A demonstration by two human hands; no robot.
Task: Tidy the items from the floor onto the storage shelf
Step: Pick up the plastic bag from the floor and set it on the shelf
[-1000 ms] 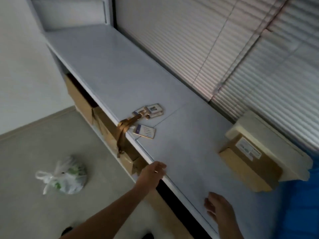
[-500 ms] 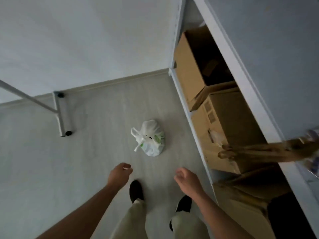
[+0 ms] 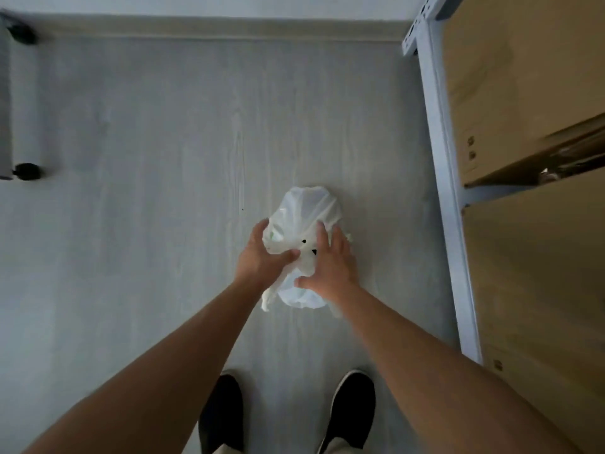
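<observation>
A tied white plastic bag (image 3: 306, 211) with faint green print lies on the pale floor in the middle of the head view. My left hand (image 3: 262, 257) grips its left side, thumb pressed into the plastic. Against the bag's right side lies my right hand (image 3: 330, 263), fingers spread over the top. Both hands are on the bag, which still rests on the floor. The storage shelf (image 3: 438, 158), a light grey metal frame, runs down the right edge.
Cardboard boxes (image 3: 523, 93) fill the shelf's lower level on the right. A grey frame on black casters (image 3: 27, 172) stands at the far left. My two black shoes (image 3: 350, 411) are at the bottom. The baseboard runs along the top.
I turned from the shelf top to the floor and bent down. Both hands, empty half a second ago, have reached the white bag and closed around it.
</observation>
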